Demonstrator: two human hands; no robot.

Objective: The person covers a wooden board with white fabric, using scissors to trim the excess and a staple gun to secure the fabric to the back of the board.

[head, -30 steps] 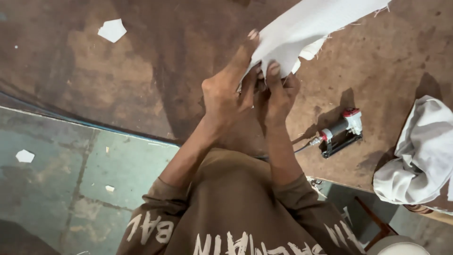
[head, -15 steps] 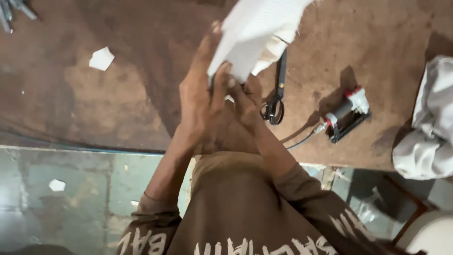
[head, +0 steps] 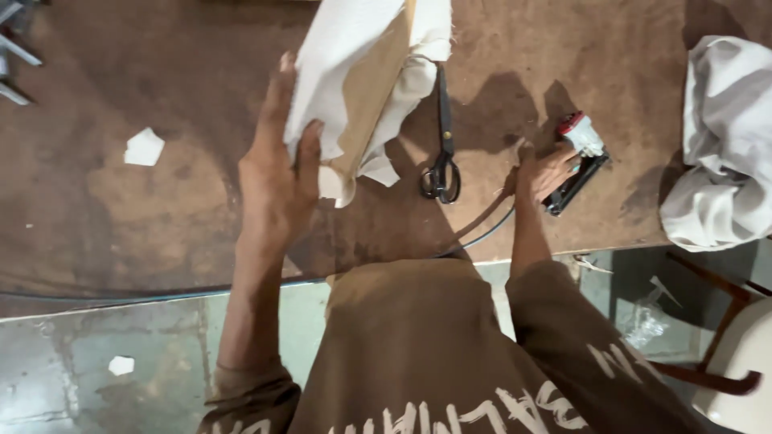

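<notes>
My left hand (head: 277,173) grips a piece of white fabric (head: 346,48) wrapped over a thin brown board (head: 371,100), holding it up on edge above the brown worktable (head: 161,201). My right hand (head: 543,173) rests on the table at the handle of a black and silver staple gun (head: 581,157) with a red end, fingers curled around its rear. Black scissors (head: 442,153) lie flat on the table between my two hands. A thin hose (head: 482,233) trails from the staple gun toward the table's near edge.
A heap of white cloth (head: 720,145) lies at the table's right end. A small white scrap (head: 145,148) sits on the left of the table, another scrap (head: 121,366) on the green floor. A chair (head: 728,362) stands at lower right. Metal tools (head: 16,48) show at upper left.
My right hand has let go of the fabric and moved right to the staple gun. My left hand alone now holds the fabric-covered board, and the view has shifted left.
</notes>
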